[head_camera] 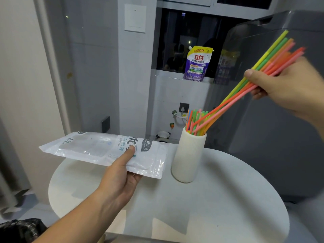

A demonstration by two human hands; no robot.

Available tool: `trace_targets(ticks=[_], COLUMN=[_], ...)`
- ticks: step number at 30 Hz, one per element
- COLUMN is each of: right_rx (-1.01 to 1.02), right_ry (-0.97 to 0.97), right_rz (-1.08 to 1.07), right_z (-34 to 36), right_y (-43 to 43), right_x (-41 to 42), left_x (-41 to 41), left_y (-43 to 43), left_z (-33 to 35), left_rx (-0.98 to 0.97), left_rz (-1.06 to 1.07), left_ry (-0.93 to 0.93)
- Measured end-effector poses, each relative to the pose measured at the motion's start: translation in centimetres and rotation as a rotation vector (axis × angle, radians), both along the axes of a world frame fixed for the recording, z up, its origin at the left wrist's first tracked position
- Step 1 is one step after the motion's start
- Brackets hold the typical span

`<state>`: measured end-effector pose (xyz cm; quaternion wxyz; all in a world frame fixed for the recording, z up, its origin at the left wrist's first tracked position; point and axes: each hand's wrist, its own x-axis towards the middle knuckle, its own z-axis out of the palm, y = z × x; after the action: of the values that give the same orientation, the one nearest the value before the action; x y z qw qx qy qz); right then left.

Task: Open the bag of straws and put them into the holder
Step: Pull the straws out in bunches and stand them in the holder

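Round table point(228, 199), straws point(236, 94) angled into holder point(188, 158) (ends hidden); bag point(98, 148) held

the purple pouch point(197, 64) reads "立白" in red on white, with "150克" on its yellow top. the clear straw bag point(105, 149), seen sideways, shows "吸管" and "...nk straw"; its smaller print is too blurred to read.

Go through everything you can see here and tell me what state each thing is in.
Straw bag: looks empty, held flat above the table by the left hand.
Held straws: gripped by the right hand, tilted, lower ends in the holder.
Holder: upright on the table, other straws already inside.
Detergent pouch: upright on the window ledge.
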<state>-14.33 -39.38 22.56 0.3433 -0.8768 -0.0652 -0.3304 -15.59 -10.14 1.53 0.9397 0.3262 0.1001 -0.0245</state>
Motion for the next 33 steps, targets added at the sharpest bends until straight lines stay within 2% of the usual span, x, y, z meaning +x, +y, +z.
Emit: trace_targets(ticks=[6,19,27,33], right_rx=[-0.066,-0.052,0.068,0.061], right_ry=[0.057,0.107,0.117,0.156], right_rz=[-0.021,-0.024,-0.012,-0.023], right_z=[0.6,-0.3,-0.1,-0.6], right_y=[0.4,1.4,0.6,0.4], right_x=[-0.4,0.3,1.5,2.2], left_x=[0.0,0.1,0.2,0.2], left_y=[-0.1,-0.2,-0.1,-0.3], left_z=[0.0,-0.1,-0.3,-0.3], left_rx=[0.014,0.039,0.035,0.029], left_rz=[0.004,-0.006,-0.007,-0.005], left_ry=[-0.008,-0.029,-0.034,-0.035])
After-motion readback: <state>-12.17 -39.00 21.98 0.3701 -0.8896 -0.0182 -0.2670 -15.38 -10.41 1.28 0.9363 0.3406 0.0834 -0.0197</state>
